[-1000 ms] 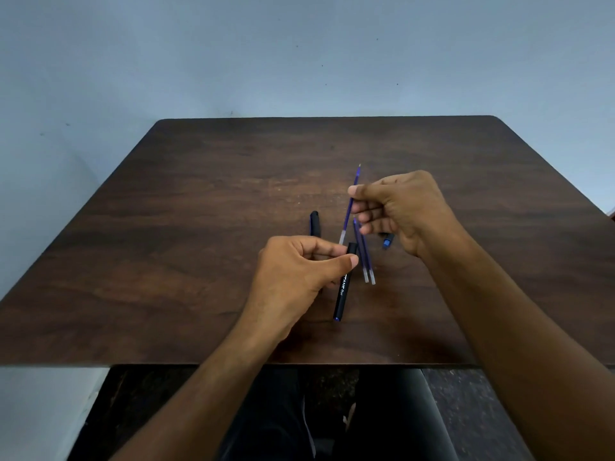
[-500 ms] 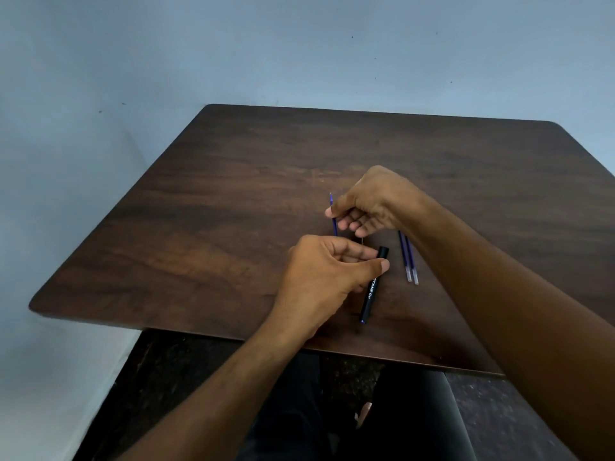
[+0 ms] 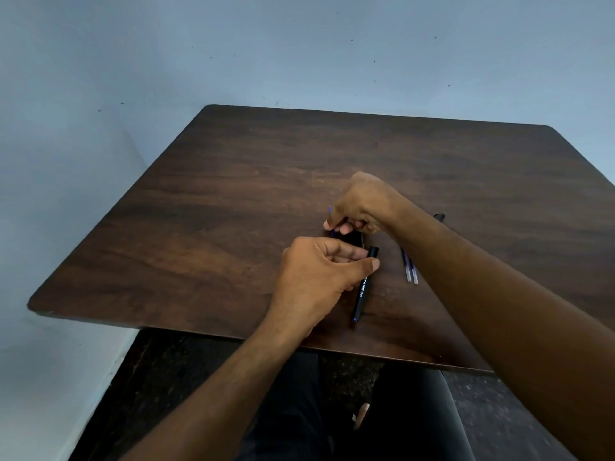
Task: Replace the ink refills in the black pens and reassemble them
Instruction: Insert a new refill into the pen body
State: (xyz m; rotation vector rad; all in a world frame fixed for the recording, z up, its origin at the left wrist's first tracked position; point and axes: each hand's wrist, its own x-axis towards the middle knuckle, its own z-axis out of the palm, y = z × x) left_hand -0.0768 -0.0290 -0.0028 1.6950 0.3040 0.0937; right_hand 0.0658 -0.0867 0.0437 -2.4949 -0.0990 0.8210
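Observation:
My left hand (image 3: 319,277) pinches the upper end of a black pen barrel (image 3: 363,287) with white lettering; the barrel slants down toward the table's near edge. Just beyond it, my right hand (image 3: 361,204) holds a thin blue refill (image 3: 330,210), whose tip pokes out past the knuckles. A black pen piece (image 3: 352,237) lies under the right hand's fingers; I cannot tell whether they grip it. Two more blue refills (image 3: 410,270) lie side by side on the table, right of the barrel and partly behind my right forearm.
The dark wooden table (image 3: 233,211) stands against a pale blue wall. Another black pen part (image 3: 439,216) peeks out behind my right forearm. My dark-trousered legs are below the near table edge.
My right hand has lowered with the refill toward the black piece on the table. My left hand keeps its pinch on the barrel. The view has shifted to the left.

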